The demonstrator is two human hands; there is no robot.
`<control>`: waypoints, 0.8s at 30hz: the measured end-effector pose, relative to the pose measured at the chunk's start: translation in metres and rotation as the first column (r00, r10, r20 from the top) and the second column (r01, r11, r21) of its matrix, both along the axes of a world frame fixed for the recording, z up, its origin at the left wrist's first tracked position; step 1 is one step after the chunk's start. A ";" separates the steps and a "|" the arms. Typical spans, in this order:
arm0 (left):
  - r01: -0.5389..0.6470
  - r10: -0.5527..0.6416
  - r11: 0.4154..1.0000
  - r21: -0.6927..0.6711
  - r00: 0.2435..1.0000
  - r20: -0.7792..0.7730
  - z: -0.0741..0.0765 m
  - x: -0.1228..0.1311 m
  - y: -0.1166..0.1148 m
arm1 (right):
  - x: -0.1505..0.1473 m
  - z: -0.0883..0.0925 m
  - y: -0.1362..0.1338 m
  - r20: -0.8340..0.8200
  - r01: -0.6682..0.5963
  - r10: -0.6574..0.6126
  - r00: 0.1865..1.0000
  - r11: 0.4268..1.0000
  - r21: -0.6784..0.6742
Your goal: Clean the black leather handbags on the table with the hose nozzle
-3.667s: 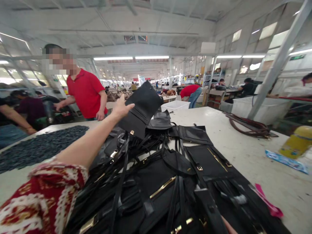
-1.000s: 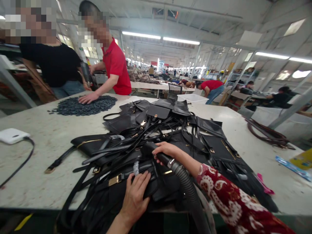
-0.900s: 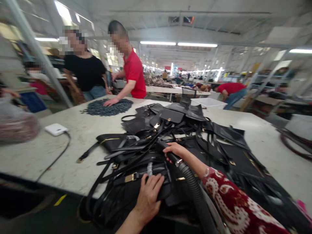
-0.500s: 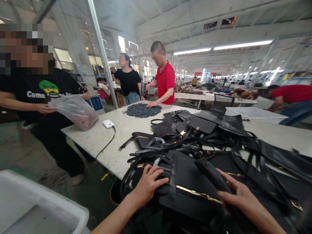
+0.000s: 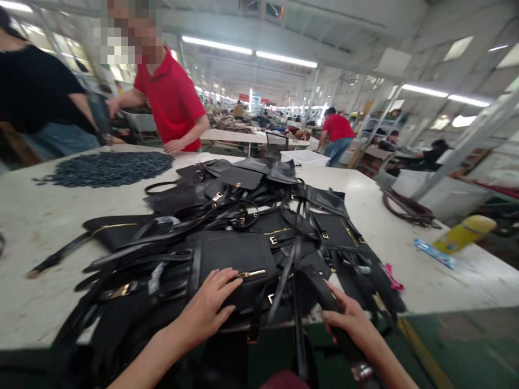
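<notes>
My left hand (image 5: 214, 297) lies with fingers stretched out on a black bag (image 5: 231, 251), beside its gold zipper. My right hand (image 5: 344, 313) is wrapped round a long, dark hand tool (image 5: 318, 286), held tilted over the front edge of the pile; its exact kind is unclear. A shiny metal piece (image 5: 362, 371) shows below that hand. Around both hands lie several black bags and flaps (image 5: 243, 175) with straps, gold buckles and zippers. Clear plastic wrap (image 5: 156, 278) covers a part left of my left hand.
A heap of small dark pieces (image 5: 109, 167) lies on the white table (image 5: 24, 216), beside a person in red (image 5: 168, 100). At right are a yellow bottle (image 5: 466, 233), a blue packet (image 5: 433, 253) and a coiled brown cord (image 5: 407, 207). The table's front edge runs below the bags.
My view has swung to the right, bringing in the yellow bottle. My left hand has shifted from the bag's strap side onto its zipper panel. The right hand still grips the dark tool.
</notes>
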State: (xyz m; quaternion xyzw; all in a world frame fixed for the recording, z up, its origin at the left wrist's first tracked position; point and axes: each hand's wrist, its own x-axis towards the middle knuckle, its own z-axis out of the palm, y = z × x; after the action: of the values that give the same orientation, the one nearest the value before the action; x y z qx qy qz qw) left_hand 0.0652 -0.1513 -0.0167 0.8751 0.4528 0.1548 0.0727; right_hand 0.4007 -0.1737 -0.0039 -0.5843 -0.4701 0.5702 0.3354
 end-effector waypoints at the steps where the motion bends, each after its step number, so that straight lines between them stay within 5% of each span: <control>1: 0.030 -0.029 1.000 0.006 0.999 -0.021 -0.003 0.012 0.006 | 0.005 0.002 -0.002 0.009 0.022 -0.022 1.000 1.000 0.009; 7: 0.076 -0.068 0.995 0.061 0.990 -0.125 -0.008 0.060 0.020 | 0.006 0.013 -0.017 -0.012 0.028 -0.027 1.000 0.998 0.062; 12: 0.147 -0.143 0.988 0.056 0.988 -0.062 -0.004 0.062 0.019 | -0.015 0.017 -0.020 -0.091 -0.091 0.096 0.991 0.994 0.053; 16: 0.320 -0.318 0.947 0.037 0.946 -0.064 -0.003 0.058 0.021 | -0.025 0.016 -0.013 -0.117 -0.197 0.202 0.972 0.979 0.048; 24: 0.204 -0.186 0.979 -0.024 0.928 0.324 -0.027 0.045 0.031 | -0.029 0.012 0.013 -0.066 -0.355 0.357 0.932 0.934 0.042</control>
State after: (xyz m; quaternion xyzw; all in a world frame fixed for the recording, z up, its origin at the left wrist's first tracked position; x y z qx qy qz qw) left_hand 0.1105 -0.1207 -0.0432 0.8766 0.3499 0.2737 0.1852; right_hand 0.3715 -0.1605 0.0078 -0.4634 -0.5641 0.6353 0.2519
